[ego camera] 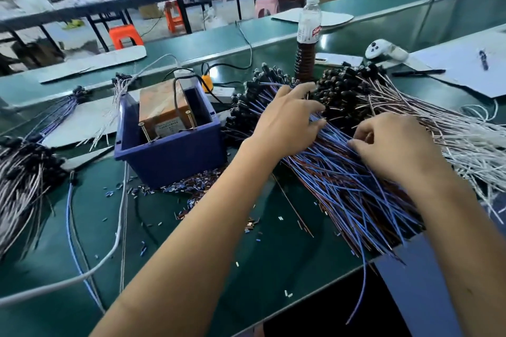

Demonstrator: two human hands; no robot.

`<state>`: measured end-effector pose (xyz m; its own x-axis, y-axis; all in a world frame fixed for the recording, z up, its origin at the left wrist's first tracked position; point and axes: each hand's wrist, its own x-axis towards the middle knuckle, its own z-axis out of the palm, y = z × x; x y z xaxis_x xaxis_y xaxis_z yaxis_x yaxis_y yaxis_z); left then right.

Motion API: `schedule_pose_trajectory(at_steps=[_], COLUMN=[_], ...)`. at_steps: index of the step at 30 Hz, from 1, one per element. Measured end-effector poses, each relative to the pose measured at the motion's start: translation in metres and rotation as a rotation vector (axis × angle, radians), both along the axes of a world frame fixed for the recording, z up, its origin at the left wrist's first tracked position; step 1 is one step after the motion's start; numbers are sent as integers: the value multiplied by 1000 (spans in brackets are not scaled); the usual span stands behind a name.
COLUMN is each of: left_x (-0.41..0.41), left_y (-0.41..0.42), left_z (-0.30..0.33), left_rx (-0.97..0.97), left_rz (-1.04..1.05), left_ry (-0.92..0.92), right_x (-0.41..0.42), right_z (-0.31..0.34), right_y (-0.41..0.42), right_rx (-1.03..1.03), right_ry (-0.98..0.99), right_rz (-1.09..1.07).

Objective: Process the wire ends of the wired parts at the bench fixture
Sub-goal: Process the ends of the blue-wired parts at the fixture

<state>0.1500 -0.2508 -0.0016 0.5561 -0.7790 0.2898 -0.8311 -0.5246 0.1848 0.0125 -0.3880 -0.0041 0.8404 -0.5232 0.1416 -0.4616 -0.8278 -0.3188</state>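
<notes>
A large pile of blue and brown wired parts (345, 186) with black heads lies on the green bench at centre right. My left hand (287, 117) rests on the pile's upper part, fingers spread among the wires near the black heads. My right hand (394, 145) lies on the pile further right, fingers curled and pinching a few blue wires. The bench fixture (167, 131), a blue bin holding an orange-brown block with two upright screws, stands left of the pile. Neither hand touches it.
White-wired parts (465, 139) spread at the right, more bundles (24, 178) at the left. Cut insulation bits (191, 186) litter the bench before the bin. A bottle (308, 35), a white controller (383, 50), a pen (419, 72) and paper sheets lie behind. The bench edge runs front right.
</notes>
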Motion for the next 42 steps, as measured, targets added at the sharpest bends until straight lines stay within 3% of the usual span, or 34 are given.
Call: schedule_pose_trajectory(at_steps=[4, 8, 13, 19, 21, 23, 27, 30, 37, 42], left_x=[-8, 1, 19, 14, -5, -22, -27, -24, 15, 40], left_y=[14, 34, 58, 66, 72, 90, 173, 242, 343, 371], left_z=[16, 29, 20, 13, 15, 13, -8, -9, 10, -2], left_rx=[-145, -189, -142, -484, -692, -762, -668, -433, 231, 302], left_rz=[-57, -105, -160, -47, -83, -126, 5, 228, 776, 931], left_ry=[-75, 91, 77, 72, 85, 22, -86, -63, 266, 427], right_x=[0, 10, 29, 34, 36, 42, 59, 79, 105, 111], right_z=[21, 38, 37, 28, 27, 25, 7, -15, -40, -41], right_y=[26, 79, 117, 129, 129, 136, 189, 245, 368, 401], right_rx=[-98, -131, -81, -42, -14, 3, 3, 137, 251, 202], right_ry=[-82, -278, -122, -103, -90, -35, 58, 147, 113, 74], right_rz=[64, 197, 244, 274, 283, 336, 582, 764, 897, 870])
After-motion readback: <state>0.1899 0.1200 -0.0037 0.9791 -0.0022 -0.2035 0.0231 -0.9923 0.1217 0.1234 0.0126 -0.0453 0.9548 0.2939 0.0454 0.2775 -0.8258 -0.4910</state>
